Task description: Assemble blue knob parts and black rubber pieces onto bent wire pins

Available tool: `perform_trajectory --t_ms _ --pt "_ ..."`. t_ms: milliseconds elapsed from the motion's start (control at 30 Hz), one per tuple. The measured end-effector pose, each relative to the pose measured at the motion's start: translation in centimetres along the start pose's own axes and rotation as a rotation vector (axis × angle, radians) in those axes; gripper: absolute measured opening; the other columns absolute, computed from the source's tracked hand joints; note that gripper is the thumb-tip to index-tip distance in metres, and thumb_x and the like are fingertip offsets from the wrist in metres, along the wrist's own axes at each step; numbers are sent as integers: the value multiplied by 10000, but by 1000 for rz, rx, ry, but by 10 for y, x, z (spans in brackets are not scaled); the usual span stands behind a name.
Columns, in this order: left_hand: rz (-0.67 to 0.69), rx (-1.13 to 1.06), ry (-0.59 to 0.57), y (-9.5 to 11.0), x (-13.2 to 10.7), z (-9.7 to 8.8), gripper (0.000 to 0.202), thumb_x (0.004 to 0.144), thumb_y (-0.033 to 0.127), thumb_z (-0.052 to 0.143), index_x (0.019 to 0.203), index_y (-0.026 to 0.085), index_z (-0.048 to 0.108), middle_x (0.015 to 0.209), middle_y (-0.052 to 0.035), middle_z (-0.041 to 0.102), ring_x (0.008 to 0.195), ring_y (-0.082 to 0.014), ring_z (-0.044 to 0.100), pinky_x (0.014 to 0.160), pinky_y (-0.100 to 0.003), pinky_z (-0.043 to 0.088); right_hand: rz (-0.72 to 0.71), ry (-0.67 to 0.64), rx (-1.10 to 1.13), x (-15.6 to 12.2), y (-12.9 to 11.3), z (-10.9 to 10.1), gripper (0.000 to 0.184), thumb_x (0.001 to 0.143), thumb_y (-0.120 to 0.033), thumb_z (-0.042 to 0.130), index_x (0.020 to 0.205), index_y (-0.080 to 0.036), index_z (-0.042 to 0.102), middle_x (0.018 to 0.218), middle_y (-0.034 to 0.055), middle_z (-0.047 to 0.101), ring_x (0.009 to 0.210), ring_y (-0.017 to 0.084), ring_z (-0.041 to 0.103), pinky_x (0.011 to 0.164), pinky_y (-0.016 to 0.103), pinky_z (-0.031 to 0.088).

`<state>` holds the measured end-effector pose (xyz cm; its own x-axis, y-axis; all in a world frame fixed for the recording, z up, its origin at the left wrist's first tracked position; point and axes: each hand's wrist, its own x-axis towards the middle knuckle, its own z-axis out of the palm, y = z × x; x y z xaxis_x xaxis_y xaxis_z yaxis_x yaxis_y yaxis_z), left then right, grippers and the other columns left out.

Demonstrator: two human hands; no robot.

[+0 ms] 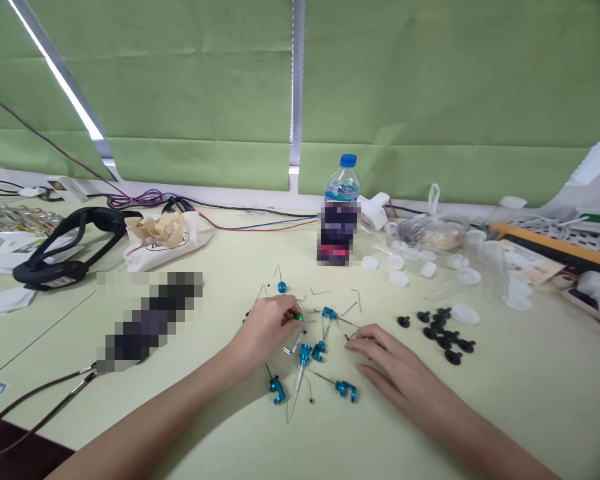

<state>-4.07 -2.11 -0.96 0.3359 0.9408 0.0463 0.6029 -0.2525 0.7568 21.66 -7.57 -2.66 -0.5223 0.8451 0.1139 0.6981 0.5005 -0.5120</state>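
My left hand [266,328] rests on the pale green table [505,400], fingers pinched on a small green metal part [298,317]. My right hand [393,367] lies flat on the table with fingers stretched toward the left, fingertips touching a thin wire piece [351,338]. Between and below the hands lie several blue metal clamps on thin pins [304,355], one blue clamp [277,391] near my left wrist and another blue clamp [347,391] by my right fingers. A blue knob on a bent wire [281,287] stands just beyond my left hand.
Several black rubber caps [443,333] lie right of the hands. White lids and clear vials [430,270] sit behind them. A water bottle [341,200] stands at centre back. A black headset [65,250], a cloth bag [163,240] and cables [260,223] are at the left.
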Motion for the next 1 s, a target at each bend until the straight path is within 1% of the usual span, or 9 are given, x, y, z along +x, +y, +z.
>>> perform_trajectory --t_ms 100,200,400,533,600,733,867,1000 --pt "-22 30 3 -1 1 -3 126 790 204 533 821 218 654 755 -28 667 700 -197 600 635 -289 434 3 -3 -2 0 1 0 278 940 -252 387 1157 -269 559 1148 73 535 1038 208 573 866 356 514" --pt "-6 53 -16 -4 3 -4 154 794 188 515 829 218 662 756 -27 661 704 -195 599 640 -288 431 16 -20 -7 0 1 0 280 943 -251 385 1170 -267 548 1166 72 520 1056 203 562 885 352 503" --pt "30 90 -5 -6 4 -2 156 788 175 520 818 222 665 795 -32 647 731 -196 580 656 -291 421 23 -52 1 0 -1 -1 274 947 -252 381 1177 -264 530 1179 74 499 1067 200 548 898 351 490" --pt "59 216 -20 -3 2 -2 117 784 176 526 756 215 632 752 -22 634 715 -190 572 622 -274 412 36 -77 -13 -1 -1 -2 274 957 -247 361 1186 -261 511 1190 75 479 1080 195 531 915 351 470" --pt "75 278 -22 -3 1 -3 132 789 158 500 719 203 603 732 -25 624 708 -189 566 609 -270 400 38 -93 -18 -1 -1 -3 272 960 -247 352 1185 -252 505 1196 76 469 1086 193 523 924 348 459" --pt "84 346 -1 -9 3 -4 141 790 127 466 720 194 568 748 -28 614 712 -191 561 605 -277 388 56 -117 -11 -1 -1 -4 269 968 -273 343 1187 -248 497 1202 72 457 1096 186 510 937 336 444" --pt "91 401 38 -13 7 -4 154 797 88 449 749 189 555 816 -33 610 774 -194 560 663 -297 415 54 -122 -9 -1 0 -3 276 971 -285 340 1200 -254 490 1206 68 449 1092 181 507 936 328 438" --pt "120 448 62 -12 8 -3 137 824 99 468 761 184 554 868 -36 605 834 -203 537 700 -314 433 49 -126 -2 0 0 -3 278 971 -285 337 1201 -251 489 1209 71 448 1095 183 505 939 330 435"
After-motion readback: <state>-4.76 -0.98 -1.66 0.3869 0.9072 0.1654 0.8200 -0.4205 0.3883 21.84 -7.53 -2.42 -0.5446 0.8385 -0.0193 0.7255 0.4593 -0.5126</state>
